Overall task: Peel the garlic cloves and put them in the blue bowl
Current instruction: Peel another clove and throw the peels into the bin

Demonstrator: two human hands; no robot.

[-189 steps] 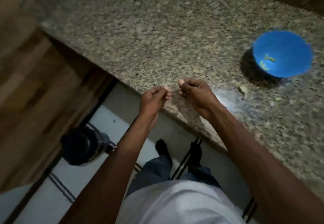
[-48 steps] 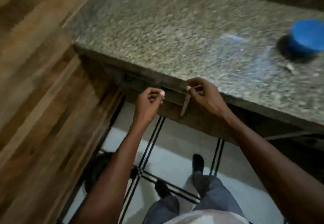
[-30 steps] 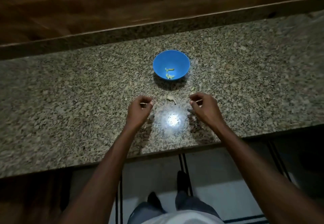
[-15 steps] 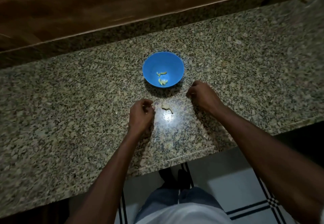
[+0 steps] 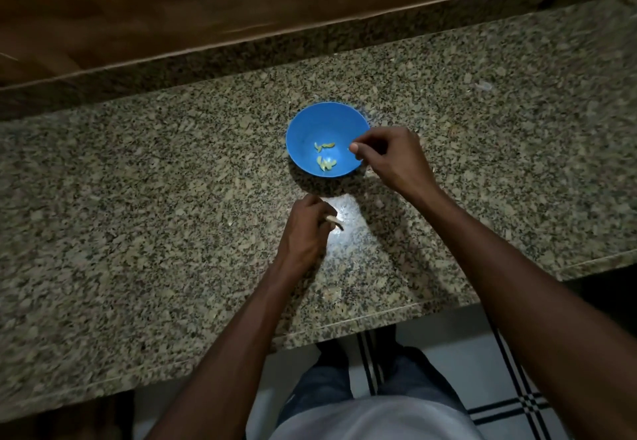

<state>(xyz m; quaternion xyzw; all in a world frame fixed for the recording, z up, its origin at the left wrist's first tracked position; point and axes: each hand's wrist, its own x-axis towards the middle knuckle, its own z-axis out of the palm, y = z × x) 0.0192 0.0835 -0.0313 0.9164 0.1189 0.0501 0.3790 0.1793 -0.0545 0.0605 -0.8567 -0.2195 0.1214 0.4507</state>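
The blue bowl [image 5: 303,136] stands in the middle of the granite counter with several pale peeled garlic cloves [image 5: 325,163] in its bottom. My right hand [image 5: 389,157] hovers over the bowl's right rim, thumb and forefinger pinched together; only a pale speck of a garlic clove shows at their tips. My left hand [image 5: 305,229] rests on the counter just in front of the bowl. Its fingertips pinch a small pale garlic piece [image 5: 333,222] beside a bright spot of light.
The speckled granite counter [image 5: 155,215] runs left to right, with its front edge near my body. A raised granite ledge and a wooden wall [image 5: 241,9] lie behind the bowl. Small flecks of skin [image 5: 484,86] lie on the counter at the far right.
My view swung from the counter's corner to face the bowl. My right hand moved up from the counter to over the bowl's rim. My left hand closed on the piece lying before the bowl.
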